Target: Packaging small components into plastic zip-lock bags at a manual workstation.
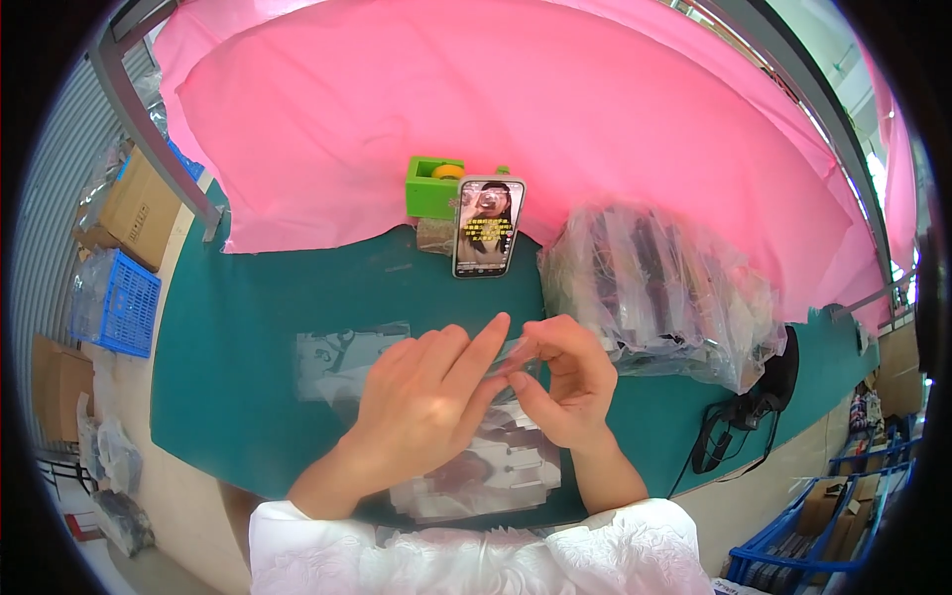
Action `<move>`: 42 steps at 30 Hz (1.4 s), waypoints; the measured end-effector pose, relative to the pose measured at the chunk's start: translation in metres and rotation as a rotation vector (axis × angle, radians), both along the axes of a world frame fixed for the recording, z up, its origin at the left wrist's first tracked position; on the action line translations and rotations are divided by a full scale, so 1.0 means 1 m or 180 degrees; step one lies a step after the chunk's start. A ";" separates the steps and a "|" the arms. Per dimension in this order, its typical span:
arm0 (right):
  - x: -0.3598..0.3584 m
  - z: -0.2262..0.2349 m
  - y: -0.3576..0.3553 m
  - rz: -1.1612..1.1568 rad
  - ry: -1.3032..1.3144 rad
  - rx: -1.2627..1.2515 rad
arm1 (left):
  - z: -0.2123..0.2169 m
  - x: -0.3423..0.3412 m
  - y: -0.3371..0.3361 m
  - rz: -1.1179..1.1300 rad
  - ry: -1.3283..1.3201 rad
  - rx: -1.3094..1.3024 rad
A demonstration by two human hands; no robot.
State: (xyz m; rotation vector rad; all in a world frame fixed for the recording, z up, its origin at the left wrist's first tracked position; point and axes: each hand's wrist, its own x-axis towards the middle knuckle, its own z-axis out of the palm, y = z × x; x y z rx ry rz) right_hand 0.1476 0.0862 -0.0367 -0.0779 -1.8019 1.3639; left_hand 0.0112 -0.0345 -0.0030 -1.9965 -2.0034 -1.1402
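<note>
Over the near middle of the green table, my two hands meet at a thin clear plastic piece [514,359]. My left hand [416,402] reaches across with its index finger stretched forward and its thumb against the piece's near side. From the other side, my right hand [572,385] pinches it between thumb and curled fingers. Just below them lies a spread pile of clear and whitish plastic pieces [491,474], partly covered by my left hand and wrist. A clear sheet with a dark printed pattern [342,364] rests left of my left hand.
A lit phone [488,228] leans upright behind my hands, beside a green tape dispenser [432,190]. Right stands a large clear bag of dark flat items [664,288]. A black cabled device [759,407] lies at the right edge. Pink cloth [496,89] hangs behind.
</note>
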 end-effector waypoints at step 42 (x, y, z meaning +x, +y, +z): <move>0.006 0.007 0.010 -0.1050 -0.0304 0.1012 | -0.017 -0.008 0.015 -0.0727 -0.0819 -0.0362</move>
